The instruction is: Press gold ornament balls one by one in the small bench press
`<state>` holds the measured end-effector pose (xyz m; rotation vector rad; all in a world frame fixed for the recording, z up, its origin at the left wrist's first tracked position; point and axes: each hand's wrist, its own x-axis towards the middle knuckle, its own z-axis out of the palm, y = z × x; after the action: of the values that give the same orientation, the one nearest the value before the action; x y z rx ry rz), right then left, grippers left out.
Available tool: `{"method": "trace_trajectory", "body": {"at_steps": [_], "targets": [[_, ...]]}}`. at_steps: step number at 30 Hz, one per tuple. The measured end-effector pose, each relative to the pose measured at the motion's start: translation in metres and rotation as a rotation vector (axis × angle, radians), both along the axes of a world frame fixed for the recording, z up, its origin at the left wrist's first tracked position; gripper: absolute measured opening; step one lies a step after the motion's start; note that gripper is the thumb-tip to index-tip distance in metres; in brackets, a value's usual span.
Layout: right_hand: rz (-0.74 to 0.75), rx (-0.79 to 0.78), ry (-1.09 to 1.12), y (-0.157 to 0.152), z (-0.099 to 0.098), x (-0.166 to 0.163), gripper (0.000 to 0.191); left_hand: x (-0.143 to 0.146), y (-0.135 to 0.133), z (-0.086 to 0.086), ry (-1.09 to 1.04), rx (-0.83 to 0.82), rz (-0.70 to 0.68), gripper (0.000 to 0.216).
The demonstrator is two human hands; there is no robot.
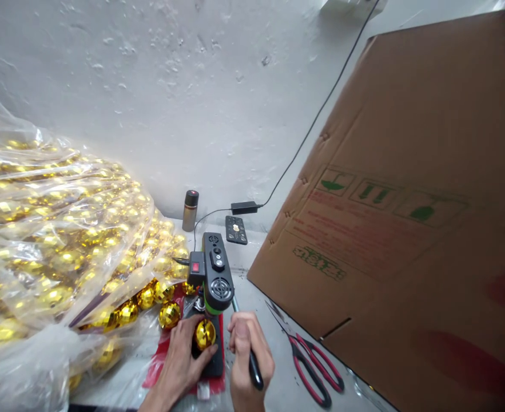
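Note:
My left hand (184,356) grips a shiny gold faceted ball (205,335), with fingers and thumb on either side of it. The ball sits on the black base (214,366) of a small bench machine, directly under its head. That black machine (218,272) looks like a mini drill press, with round vents on top and a red switch (195,266) on its side. My right hand (249,356) is closed around a lever (255,371) with a metal rod and a black grip, just right of the machine. The tool tip under the head is hidden.
A clear plastic bag (50,349) bulging with gold balls fills the left, some spilling near the machine. Scissors (314,366) lie right of my right hand. A large cardboard box (389,171) stands at right. A phone (235,229), bottle (190,210) and power adapter (244,208) sit by the wall.

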<state>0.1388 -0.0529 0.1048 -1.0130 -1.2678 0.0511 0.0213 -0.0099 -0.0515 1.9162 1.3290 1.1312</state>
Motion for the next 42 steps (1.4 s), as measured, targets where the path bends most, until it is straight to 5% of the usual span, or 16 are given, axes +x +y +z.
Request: {"method": "trace_trajectory", "body": {"at_steps": [8, 14, 24, 42], "targets": [[0.019, -0.012, 0.028, -0.002, -0.019, 0.001, 0.036, 0.004, 0.002, -0.004, -0.029, -0.064, 0.040, 0.050], [-0.023, -0.098, 0.260, -0.009, -0.038, -0.014, 0.042, 0.004, 0.000, -0.008, -0.034, -0.058, 0.035, 0.046], [-0.112, 0.110, 0.159, 0.007, -0.056, -0.014, 0.041, 0.004, -0.001, -0.002, -0.035, -0.095, 0.007, 0.044], [-0.157, 0.204, 0.058, 0.014, -0.059, -0.011, 0.039, 0.008, -0.001, -0.016, -0.027, -0.028, 0.046, 0.047]]}}
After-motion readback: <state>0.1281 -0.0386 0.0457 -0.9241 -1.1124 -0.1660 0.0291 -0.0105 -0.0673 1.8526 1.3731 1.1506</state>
